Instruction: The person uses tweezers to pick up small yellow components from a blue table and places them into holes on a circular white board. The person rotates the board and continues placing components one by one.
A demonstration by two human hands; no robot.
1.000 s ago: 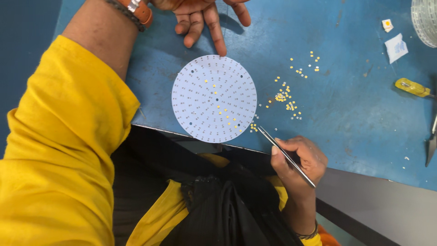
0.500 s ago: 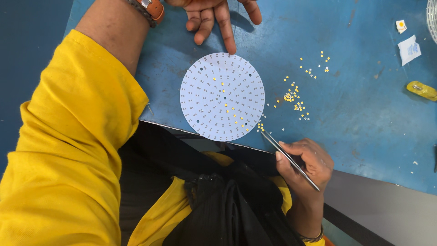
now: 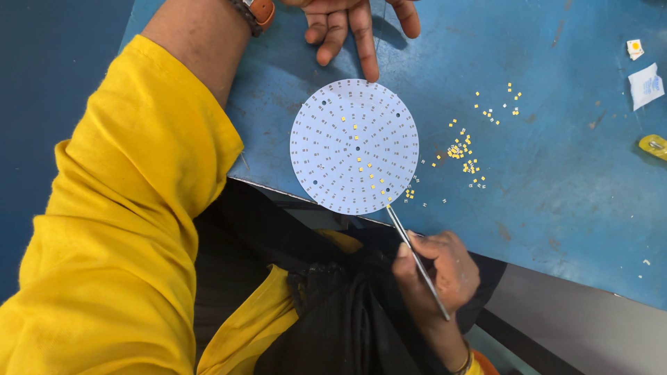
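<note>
Right hand (image 3: 438, 274) grips thin metal tweezers (image 3: 415, 258), fingers closed round shaft; long axis slants, tip up-left onto disc's lower rim. Round white disc (image 3: 354, 146) flat on blue desk (image 3: 556, 173), overhanging near edge. Left hand (image 3: 354, 24) above disc, fingers spread, one fingertip at rim. Tiny yellow chips (image 3: 464, 149) scattered right of disc; bare scuffed surface beyond.

The table (image 3: 556, 173) is blue, worn and blotched with darker scuffs, with a grey strip along its near edge. The round board (image 3: 354, 146) is pale lavender-white, printed with concentric rings of small grey pads, a few filled with yellow squares. The loose chips (image 3: 464, 151) are yellow and white. The tweezers (image 3: 417, 258) are silver. The sleeve (image 3: 118, 229) is bright yellow over black cloth. The wrist strap (image 3: 260, 10) is orange. A white packet (image 3: 646, 85) carries blue print.
</note>
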